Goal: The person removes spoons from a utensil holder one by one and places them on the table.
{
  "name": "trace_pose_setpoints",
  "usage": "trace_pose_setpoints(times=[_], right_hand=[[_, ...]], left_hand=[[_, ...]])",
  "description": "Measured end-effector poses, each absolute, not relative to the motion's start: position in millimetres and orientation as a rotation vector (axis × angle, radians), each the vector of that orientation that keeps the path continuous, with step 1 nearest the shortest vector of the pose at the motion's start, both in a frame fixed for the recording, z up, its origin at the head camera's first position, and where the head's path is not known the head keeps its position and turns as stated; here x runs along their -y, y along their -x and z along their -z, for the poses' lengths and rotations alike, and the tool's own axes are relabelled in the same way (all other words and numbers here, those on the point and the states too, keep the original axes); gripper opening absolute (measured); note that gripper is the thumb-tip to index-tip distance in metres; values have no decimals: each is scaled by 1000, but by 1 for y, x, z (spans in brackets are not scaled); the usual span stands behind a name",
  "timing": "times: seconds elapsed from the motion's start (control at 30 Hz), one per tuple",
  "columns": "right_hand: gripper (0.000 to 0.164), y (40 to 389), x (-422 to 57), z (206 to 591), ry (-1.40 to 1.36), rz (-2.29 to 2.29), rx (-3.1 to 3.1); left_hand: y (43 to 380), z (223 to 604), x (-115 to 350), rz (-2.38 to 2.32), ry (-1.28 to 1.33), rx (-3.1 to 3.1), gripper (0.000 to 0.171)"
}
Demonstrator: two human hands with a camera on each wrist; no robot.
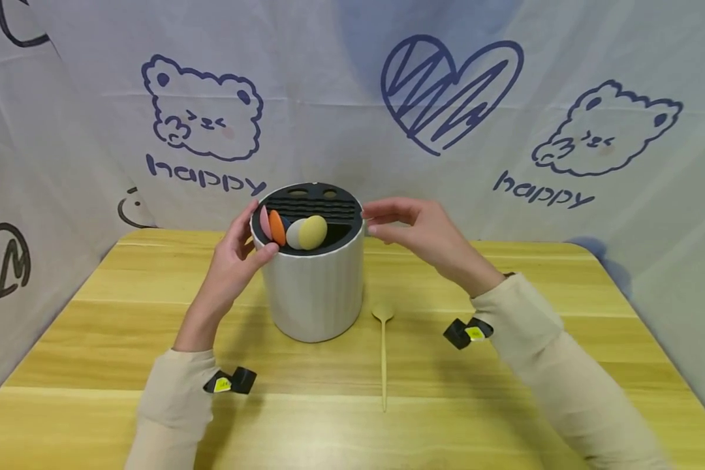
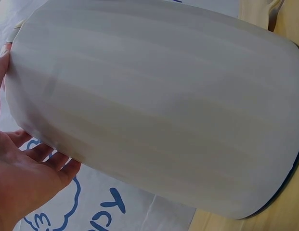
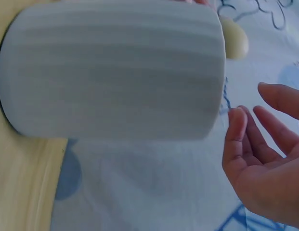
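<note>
A white ribbed utensil holder (image 1: 314,294) with a black slotted lid stands upright on the table. Several coloured rounded ends, one of them a yellow spoon head (image 1: 313,233), stick out of its front opening. My left hand (image 1: 235,254) grips the left side of its rim, thumb at the front and fingers round the back. Just off the right side, my right hand (image 1: 414,228) has loosely bent fingers and holds nothing; the right wrist view shows a gap between that hand (image 3: 265,159) and the holder. A yellow spoon (image 1: 384,352) lies right of the holder.
The wooden table (image 1: 94,365) reaches back to a white cloth (image 1: 323,85) with blue drawings and lettering. Small black devices (image 1: 243,380) are strapped to both sleeves.
</note>
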State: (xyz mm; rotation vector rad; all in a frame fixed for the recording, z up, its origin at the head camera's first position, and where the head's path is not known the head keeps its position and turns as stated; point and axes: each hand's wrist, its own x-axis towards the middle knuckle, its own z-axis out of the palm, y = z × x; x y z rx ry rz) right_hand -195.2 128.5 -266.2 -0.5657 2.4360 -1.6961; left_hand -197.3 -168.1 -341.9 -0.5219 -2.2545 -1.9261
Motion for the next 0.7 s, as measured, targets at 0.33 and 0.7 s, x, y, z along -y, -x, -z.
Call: trace_pose_setpoints(times=[0.33, 0.7], right_hand=[[39, 204, -99, 246, 595, 1618, -2409], [39, 216, -76, 244, 629, 1460, -2370]], left_hand=[[200, 341, 168, 1937, 542, 2236, 73], [200, 340, 169, 1948, 542, 2241, 73]])
